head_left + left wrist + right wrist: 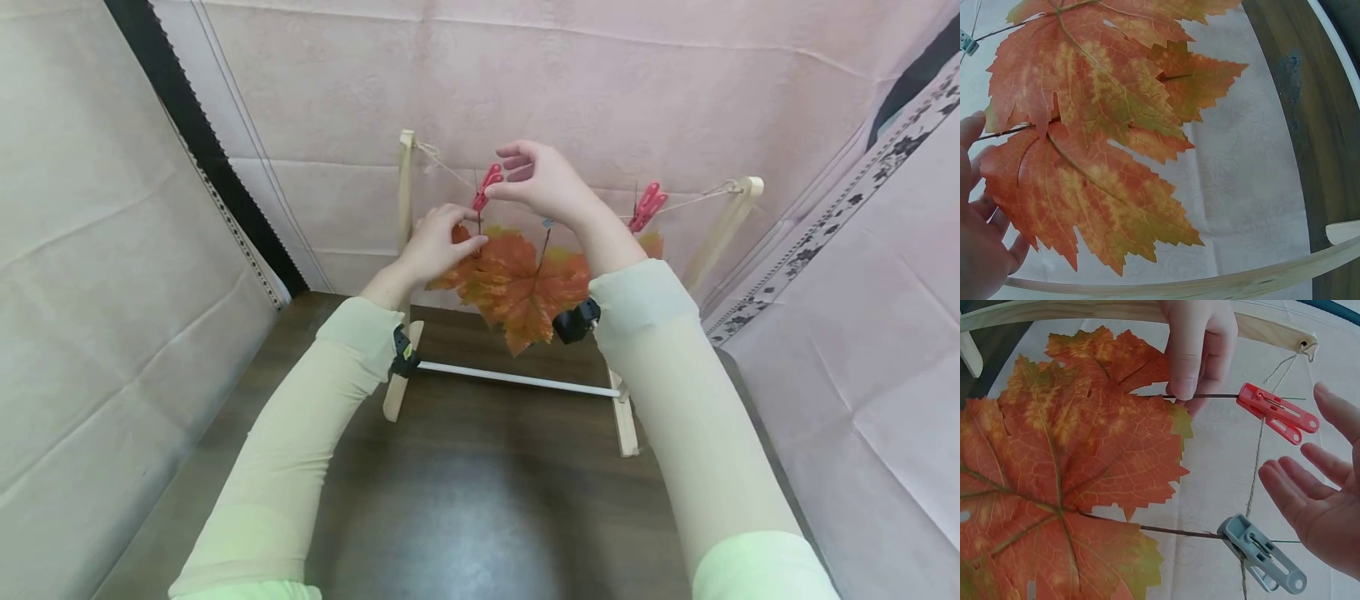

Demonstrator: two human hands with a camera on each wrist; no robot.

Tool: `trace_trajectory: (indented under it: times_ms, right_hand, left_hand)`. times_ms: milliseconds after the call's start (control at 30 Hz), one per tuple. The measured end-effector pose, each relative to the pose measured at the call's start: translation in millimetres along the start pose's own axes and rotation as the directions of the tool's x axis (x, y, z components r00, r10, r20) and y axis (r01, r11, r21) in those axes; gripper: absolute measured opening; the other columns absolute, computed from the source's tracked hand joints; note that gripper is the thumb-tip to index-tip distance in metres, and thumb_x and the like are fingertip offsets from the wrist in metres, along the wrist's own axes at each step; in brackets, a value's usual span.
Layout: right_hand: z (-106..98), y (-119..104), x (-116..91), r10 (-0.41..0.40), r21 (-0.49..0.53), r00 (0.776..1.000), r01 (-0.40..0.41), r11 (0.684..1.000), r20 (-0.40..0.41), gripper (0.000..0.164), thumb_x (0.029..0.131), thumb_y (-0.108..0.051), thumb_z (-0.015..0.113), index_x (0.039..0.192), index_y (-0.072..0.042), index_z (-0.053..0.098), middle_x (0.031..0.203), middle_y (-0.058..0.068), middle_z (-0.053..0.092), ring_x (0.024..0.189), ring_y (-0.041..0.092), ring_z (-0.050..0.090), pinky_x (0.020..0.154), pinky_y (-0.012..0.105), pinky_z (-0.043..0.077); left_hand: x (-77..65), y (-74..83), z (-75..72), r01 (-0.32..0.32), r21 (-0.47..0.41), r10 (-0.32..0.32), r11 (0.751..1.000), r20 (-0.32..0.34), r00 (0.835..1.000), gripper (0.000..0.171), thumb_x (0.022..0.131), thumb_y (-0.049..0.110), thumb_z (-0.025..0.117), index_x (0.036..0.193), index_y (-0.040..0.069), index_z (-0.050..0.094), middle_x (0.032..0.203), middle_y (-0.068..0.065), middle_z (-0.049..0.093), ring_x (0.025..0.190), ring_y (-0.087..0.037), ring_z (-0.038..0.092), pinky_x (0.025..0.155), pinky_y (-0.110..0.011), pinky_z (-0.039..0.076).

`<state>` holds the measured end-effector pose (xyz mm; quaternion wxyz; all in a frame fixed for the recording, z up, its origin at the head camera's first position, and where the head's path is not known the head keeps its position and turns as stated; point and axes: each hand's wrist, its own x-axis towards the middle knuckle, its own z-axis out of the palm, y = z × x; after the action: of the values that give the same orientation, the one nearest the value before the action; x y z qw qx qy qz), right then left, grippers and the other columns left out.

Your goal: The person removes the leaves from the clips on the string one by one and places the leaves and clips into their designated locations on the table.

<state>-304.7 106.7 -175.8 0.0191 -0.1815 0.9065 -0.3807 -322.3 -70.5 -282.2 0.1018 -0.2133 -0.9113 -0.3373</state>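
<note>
In the head view, my left hand [437,243] pinches the thin dark stem of an orange artificial maple leaf [1085,194]. That stem runs up into a red clothespin [1277,414] clipped on a string [1255,469]. My right hand [546,185] is beside the red clothespin, its fingers loosely bent and apart from it in the right wrist view. A second orange leaf [532,287] hangs in front by its stem from a grey-blue clothespin [1263,553]. Another red clothespin [648,207] is farther right on the string, a leaf [652,244] below it mostly hidden by my right arm.
The string is tied between a left wooden post [406,175] and a right wooden post [723,229]. A white rod [517,378] joins their feet on the dark wooden table [465,500]. Pale cloth [600,75] hangs behind and at both sides.
</note>
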Motion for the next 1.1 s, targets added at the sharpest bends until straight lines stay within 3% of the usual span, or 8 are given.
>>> trace_trajectory:
  times_ms: [267, 433, 567, 800, 1100]
  right_hand:
    - [4.1, -0.8, 2.0, -0.023, 0.043, 0.999, 0.024, 0.999, -0.030, 0.046, 0.087, -0.020, 0.065, 0.129, -0.004, 0.053, 0.124, 0.013, 0.059, 0.111, 0.020, 0.057, 0.093, 0.029, 0.047]
    - [6.7, -1.7, 3.8, 0.030, 0.156, 0.999, -0.025, 0.987, -0.028, 0.039, 0.090, -0.015, 0.062, 0.125, 0.000, 0.054, 0.120, 0.015, 0.060, 0.107, 0.020, 0.060, 0.091, 0.028, 0.049]
    - [7.2, -0.7, 6.7, 0.082, 0.246, 0.997, -0.079, 0.966, -0.003, 0.039, 0.090, -0.013, 0.060, 0.126, 0.000, 0.052, 0.114, 0.012, 0.060, 0.108, 0.022, 0.060, 0.093, 0.030, 0.048]
    - [6.4, -1.0, 6.7, 0.102, 0.333, 0.995, -0.095, 0.938, -0.004, 0.039, 0.089, -0.010, 0.062, 0.125, 0.001, 0.053, 0.100, 0.003, 0.060, 0.098, 0.018, 0.062, 0.092, 0.029, 0.049]
    - [5.1, -2.2, 5.9, 0.110, 0.341, 0.994, -0.095, 0.935, -0.024, 0.037, 0.087, -0.009, 0.065, 0.121, 0.000, 0.057, 0.096, 0.003, 0.064, 0.099, 0.021, 0.063, 0.091, 0.030, 0.050]
  left_hand:
    - [-2.3, -1.2, 1.6, -0.044, -0.026, 0.043, 0.999, -0.005, 0.999, 0.019, 0.090, 0.025, 0.062, 0.093, 0.007, 0.065, 0.122, -0.010, 0.057, 0.114, -0.027, 0.045, 0.100, -0.047, 0.026]
    - [-3.8, -3.6, 3.4, -0.053, -0.130, 0.056, 0.990, 0.025, 0.998, 0.016, 0.092, 0.020, 0.060, 0.092, 0.004, 0.062, 0.098, -0.010, 0.062, 0.089, -0.022, 0.051, 0.083, -0.034, 0.039]
    - [-4.7, -5.5, 4.5, -0.031, -0.198, 0.041, 0.980, 0.047, 0.998, 0.015, 0.093, 0.019, 0.058, 0.092, 0.004, 0.061, 0.083, -0.008, 0.060, 0.073, -0.018, 0.047, 0.067, -0.028, 0.038]
    - [-3.0, -6.5, 3.5, -0.041, -0.240, 0.054, 0.970, 0.048, 0.997, 0.014, 0.093, 0.017, 0.058, 0.092, 0.003, 0.061, 0.086, -0.010, 0.063, 0.076, -0.018, 0.051, 0.070, -0.027, 0.041]
    - [-2.8, -6.3, 1.3, -0.051, -0.270, 0.064, 0.962, 0.040, 0.997, 0.014, 0.092, 0.016, 0.060, 0.090, 0.002, 0.062, 0.089, -0.012, 0.066, 0.075, -0.016, 0.052, 0.071, -0.026, 0.043]
